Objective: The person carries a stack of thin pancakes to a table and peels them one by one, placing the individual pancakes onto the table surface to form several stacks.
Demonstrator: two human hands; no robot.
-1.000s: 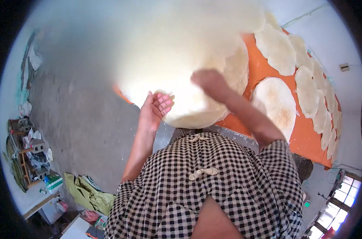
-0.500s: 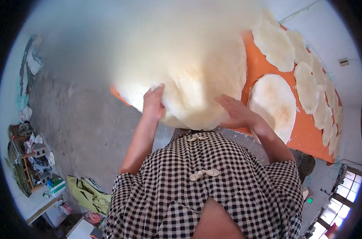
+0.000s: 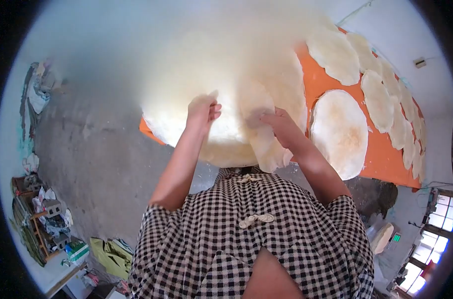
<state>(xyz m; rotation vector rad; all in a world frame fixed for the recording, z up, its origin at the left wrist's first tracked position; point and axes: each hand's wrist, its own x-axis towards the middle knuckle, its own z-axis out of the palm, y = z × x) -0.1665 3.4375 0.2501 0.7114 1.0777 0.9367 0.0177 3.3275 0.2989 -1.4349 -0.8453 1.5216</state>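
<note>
A large pile of thin, soft, cream-white sheets of wadding (image 3: pixel 226 142) lies in front of my body, its far part blurred by haze on the lens. My left hand (image 3: pixel 202 110) is closed over the middle of the pile, a wisp of pale material at its fingertips. Pinched between the thumb and fingers of my right hand (image 3: pixel 282 127) is the edge of a thin sheet (image 3: pixel 261 144), lifted so that it hangs as a loose flap toward my chest. Where the two hands' fingertips meet the material, fine detail is washed out.
An orange table (image 3: pixel 383 159) carries a single oval sheet (image 3: pixel 339 132) close by and several more ovals (image 3: pixel 378 99) overlapping at its far edge. Grey floor (image 3: pixel 102 164) spreads at left. Shelves with clutter (image 3: pixel 44 219) and a yellow-green sheet (image 3: pixel 111 256) are lower left.
My right hand has moved left and closed on a sheet's edge, raising it into a flap. My left hand has shifted slightly right and up, and its fingers have curled shut.
</note>
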